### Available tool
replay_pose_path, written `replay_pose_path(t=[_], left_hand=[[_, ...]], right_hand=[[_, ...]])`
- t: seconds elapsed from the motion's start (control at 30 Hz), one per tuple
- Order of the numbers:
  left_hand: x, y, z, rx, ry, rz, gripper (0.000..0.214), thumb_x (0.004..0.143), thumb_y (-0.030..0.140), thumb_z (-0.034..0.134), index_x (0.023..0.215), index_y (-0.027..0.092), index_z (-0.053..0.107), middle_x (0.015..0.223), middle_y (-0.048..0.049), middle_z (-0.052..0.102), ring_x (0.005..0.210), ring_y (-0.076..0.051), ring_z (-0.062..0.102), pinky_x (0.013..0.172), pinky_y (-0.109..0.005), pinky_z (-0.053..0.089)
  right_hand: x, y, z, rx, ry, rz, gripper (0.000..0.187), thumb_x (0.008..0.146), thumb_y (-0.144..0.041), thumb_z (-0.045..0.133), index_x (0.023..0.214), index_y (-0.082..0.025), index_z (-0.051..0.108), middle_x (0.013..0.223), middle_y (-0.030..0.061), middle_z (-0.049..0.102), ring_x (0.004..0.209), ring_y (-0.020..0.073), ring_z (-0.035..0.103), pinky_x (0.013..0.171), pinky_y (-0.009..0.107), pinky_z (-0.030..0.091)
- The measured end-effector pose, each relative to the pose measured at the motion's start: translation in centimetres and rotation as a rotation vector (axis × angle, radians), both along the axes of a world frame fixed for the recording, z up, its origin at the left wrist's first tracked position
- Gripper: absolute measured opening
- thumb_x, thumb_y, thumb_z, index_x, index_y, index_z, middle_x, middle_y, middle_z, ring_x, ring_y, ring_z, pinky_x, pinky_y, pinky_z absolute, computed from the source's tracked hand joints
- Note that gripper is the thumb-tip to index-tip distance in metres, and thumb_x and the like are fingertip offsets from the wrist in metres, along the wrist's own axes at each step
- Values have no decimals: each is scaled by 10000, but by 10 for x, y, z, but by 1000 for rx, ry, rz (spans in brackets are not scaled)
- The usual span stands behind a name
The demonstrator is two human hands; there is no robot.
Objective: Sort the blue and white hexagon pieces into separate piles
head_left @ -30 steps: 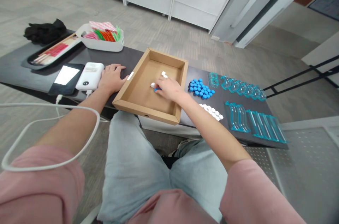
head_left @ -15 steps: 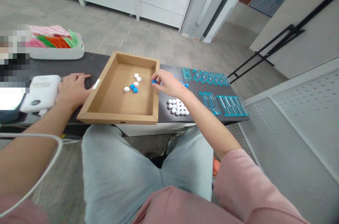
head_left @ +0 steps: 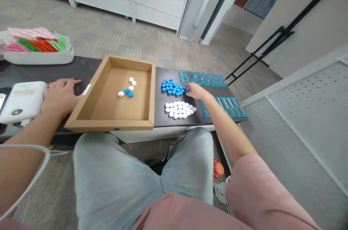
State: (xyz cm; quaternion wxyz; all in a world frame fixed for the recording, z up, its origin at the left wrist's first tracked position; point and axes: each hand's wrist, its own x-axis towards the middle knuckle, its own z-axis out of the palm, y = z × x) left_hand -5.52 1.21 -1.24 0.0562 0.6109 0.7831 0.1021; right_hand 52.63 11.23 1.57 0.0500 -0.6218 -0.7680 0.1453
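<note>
The right hand (head_left: 196, 91) is touching the blue pieces (head_left: 171, 87) on the table (head_left: 81, 69) beside the box (head_left: 152, 96); I cannot tell whether it is pinching 1. The left hand (head_left: 61, 96) is lying flat, empty, by the box.

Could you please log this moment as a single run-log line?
right hand at edge of blue hex pieces, grip unclear | left hand flat on table beside cardboard tray | tray holds loose pieces

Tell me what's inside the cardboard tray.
Four small white pieces and two blue pieces lie on the cardboard tray's floor. Its near wall hides the floor strip right behind it.
</note>
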Motion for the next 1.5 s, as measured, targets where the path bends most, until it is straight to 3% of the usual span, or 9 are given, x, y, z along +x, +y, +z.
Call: replay_pose_path(t=[0.27, 0.47, 0.57, 0.93, 1.17, 1.23, 1.33, 1.4, 1.5], left_hand=[[0, 0, -1, -17, 16, 17, 1048, 913, 744, 407, 1726, 105, 581, 1801, -285, 503, 1618, -534, 454, 1363, -690, 394], [0, 1, -1, -12, 5, 9, 978, 949, 660, 460, 1720, 73, 591, 1788, -310, 503, 1594, -555, 455, 1323, -724, 419], [-1, 2, -2, 3, 0, 5, 967, 969, 660, 453, 1722, 69, 590, 1779, -313, 512, 1597, -555, 456, 1325, -723, 418], [5, 0, 1, 3, 4, 22, 994, 983, 702, 379, 1727, 76, 584, 1778, -293, 519, 1614, -534, 463, 1361, -688, 396], [9, -2, 7, -8, -15, 20, 973, 1013, 679, 369, 1720, 47, 586, 1784, -312, 507, 1617, -557, 447, 1348, -722, 393], [9, -3, 8, -4, -20, 15, 942, 1028, 666, 381, 1709, 54, 600, 1787, -311, 507, 1612, -551, 449, 1339, -726, 400], [10, -4, 7, -3, -21, 15, 902, 1041, 638, 407, 1711, 67, 602, 1795, -296, 504, 1616, -533, 450, 1341, -708, 404], [11, -5, 8, -2, -23, 23, 887, 1045, 616, 425, 1720, 66, 593, 1801, -287, 501, 1620, -523, 449, 1350, -693, 398], [11, -5, 8, 4, -33, 31, 864, 1062, 611, 434, 1721, 78, 596, 1803, -273, 505, 1621, -506, 446, 1359, -674, 391]], right_hand=[[-13, 8, -4, -71, 162, 70, 537, 773, -79, 874, 1308, -102, 834, 1284, 181, 866, 958, 261, 841, 981, 408, 713], [-7, -4, 1, -145, 145, 4, 846, 831, -244, 915, 1629, -91, 682, 1596, 254, 685, 1423, 402, 743, 1316, 566, 573], [-9, -7, 0, -183, 149, 1, 975, 826, -351, 980, 1697, -101, 619, 1661, 263, 598, 1535, 432, 669, 1361, 579, 530], [-31, 0, -20, -131, 247, -3, 1072, 798, -389, 1034, 1733, -131, 579, 1715, 269, 528, 1386, 389, 747, 1304, 586, 581], [-31, -3, -15, -139, 273, -18, 1156, 790, -412, 1034, 1777, -118, 508, 1768, 288, 450, 1434, 393, 709, 1287, 566, 592], [-30, -4, -8, -74, 292, -20, 1090, 825, -425, 1005, 1757, -127, 526, 1734, 278, 472, 1342, 363, 748, 1264, 576, 605], [-50, -8, 6, 114, 346, 64, 793, 958, -438, 893, 1648, -150, 630, 1614, 235, 584, 1225, 317, 768, 1212, 564, 623], [-82, -16, 17, 203, 383, 216, 585, 1037, -414, 812, 1559, -180, 690, 1496, 189, 679, 1222, 305, 758, 1163, 527, 633], [-150, -32, 33, 195, 324, 448, 397, 1081, -354, 753, 1448, -203, 737, 1431, 144, 736, 1283, 300, 747, 1106, 457, 627]])
